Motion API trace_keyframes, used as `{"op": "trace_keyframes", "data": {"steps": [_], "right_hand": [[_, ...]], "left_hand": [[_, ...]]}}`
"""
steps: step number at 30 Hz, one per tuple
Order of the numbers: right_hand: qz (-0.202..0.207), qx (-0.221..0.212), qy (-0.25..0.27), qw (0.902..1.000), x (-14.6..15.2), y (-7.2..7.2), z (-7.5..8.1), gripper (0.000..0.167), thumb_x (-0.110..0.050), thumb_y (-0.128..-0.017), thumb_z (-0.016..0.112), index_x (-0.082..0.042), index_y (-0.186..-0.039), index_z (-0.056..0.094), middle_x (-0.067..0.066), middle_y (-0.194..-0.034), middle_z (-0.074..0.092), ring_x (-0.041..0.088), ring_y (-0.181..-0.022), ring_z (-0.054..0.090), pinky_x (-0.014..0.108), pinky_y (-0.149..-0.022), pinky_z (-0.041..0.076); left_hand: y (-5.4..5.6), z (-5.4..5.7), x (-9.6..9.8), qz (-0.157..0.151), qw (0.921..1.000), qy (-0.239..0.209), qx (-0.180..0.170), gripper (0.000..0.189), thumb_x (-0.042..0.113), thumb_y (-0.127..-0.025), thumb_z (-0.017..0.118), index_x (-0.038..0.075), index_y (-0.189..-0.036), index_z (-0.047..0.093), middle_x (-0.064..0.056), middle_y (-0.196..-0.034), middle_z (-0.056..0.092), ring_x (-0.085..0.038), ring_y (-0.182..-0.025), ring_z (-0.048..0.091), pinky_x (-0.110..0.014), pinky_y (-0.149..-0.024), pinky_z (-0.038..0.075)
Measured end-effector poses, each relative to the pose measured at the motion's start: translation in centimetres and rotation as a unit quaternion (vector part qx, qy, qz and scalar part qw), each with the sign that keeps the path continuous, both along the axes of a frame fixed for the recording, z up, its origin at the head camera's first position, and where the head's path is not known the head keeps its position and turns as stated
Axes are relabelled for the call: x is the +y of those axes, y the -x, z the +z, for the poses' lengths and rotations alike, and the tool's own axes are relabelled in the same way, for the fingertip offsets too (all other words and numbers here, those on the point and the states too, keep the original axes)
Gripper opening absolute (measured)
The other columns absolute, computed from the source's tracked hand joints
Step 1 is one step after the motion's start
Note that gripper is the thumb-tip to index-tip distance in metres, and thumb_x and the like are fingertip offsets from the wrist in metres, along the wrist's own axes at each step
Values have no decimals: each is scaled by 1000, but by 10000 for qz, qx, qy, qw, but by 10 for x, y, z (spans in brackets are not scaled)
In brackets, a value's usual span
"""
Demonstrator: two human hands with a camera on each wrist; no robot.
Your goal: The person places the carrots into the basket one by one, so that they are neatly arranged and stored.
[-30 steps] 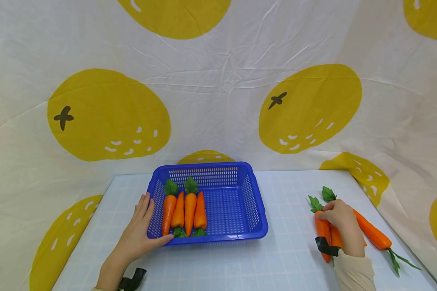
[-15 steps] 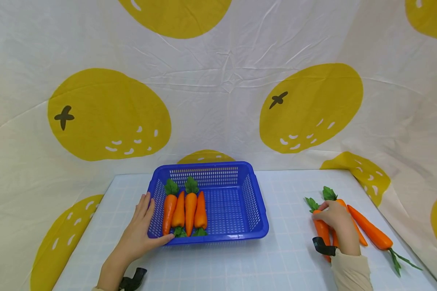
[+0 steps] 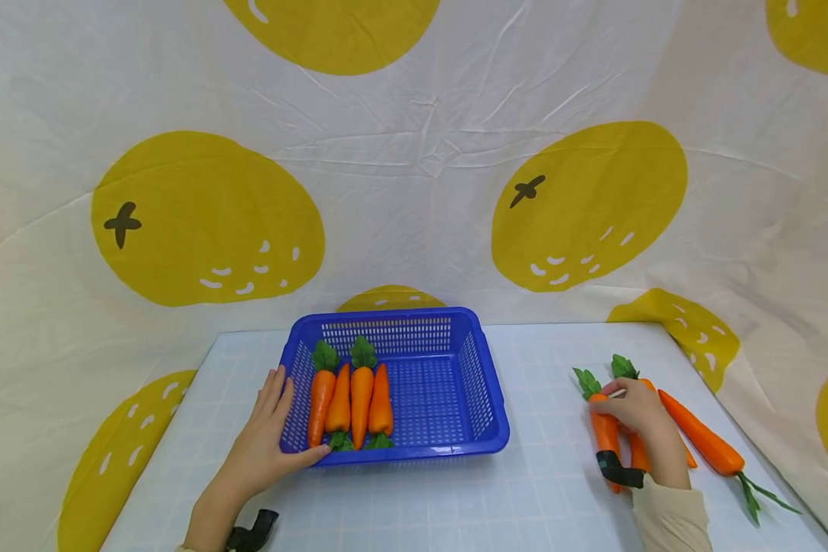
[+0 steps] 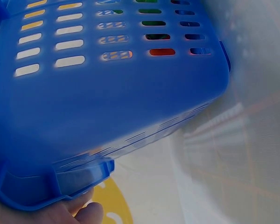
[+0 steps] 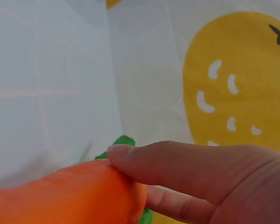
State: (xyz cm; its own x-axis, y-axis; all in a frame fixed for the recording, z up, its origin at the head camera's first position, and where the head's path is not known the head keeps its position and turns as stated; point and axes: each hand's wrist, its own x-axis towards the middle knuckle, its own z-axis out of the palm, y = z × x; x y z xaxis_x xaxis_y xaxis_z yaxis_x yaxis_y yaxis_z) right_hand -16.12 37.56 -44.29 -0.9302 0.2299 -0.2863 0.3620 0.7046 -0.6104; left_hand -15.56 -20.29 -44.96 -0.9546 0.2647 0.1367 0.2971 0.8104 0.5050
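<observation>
My left hand [image 3: 267, 429] rests at the near left corner of a blue plastic basket [image 3: 493, 414], fingers straight along the left rim and thumb over the front rim. Inside the basket, several orange carrots [image 3: 361, 399] lie side by side, leaf ends alternating. In the left wrist view, fingertips [image 4: 89, 213] show past the rim of the basket's slotted wall [image 4: 107, 98]. My right hand [image 3: 642, 414] pinches a carrot [image 3: 603, 431] near its leafy top. The right wrist view shows the thumb on top of this carrot [image 5: 79, 193], with another finger behind its end.
More carrots lie on the right side of the table, partly beneath my right hand, including one carrot [image 3: 707, 437] with thin green stems toward me. A pale checked cloth covers the table [image 3: 455, 506]. Behind it hangs a white curtain [image 3: 414, 230] with yellow fruit prints.
The carrot in my right hand has shifted a little to the left, its leafy top moving away from the other carrots. My left hand and the basket stay in place.
</observation>
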Motion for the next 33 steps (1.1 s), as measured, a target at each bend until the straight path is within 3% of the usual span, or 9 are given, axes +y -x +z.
{"op": "trace_keyframes", "data": {"steps": [11, 20, 33], "right_hand": [[-89, 146, 1028, 9946, -7, 1, 5, 60, -34, -85, 79, 7, -122, 55, 25, -112, 61, 22, -85, 61, 41, -76, 59], [68, 406, 1647, 9855, -13, 0, 8, 60, -35, -89, 76, 5, -126, 52, 14, -111, 67, 21, -88, 64, 41, -78, 59], [218, 834, 1886, 9783, -28, 0, 20, 58, -38, -91, 72, 3, -128, 53, 11, -112, 65, 18, -92, 64, 36, -80, 59]], "left_hand": [[-1, 2, 1, 12, 10000, 22, 6, 122, 59, -73, 79, -6, -155, 17, -18, -165, -2, -34, -151, -7, -70, -110, 20], [0, 1, 1, 19, 10000, 32, -7, 122, 61, -74, 79, -5, -155, 17, -16, -166, -3, -32, -151, -9, -70, -110, 20], [-1, 0, 1, 6, 10000, 7, 19, 120, 60, -74, 79, -4, -156, 17, -16, -166, -2, -31, -151, -9, -70, -109, 21]]}}
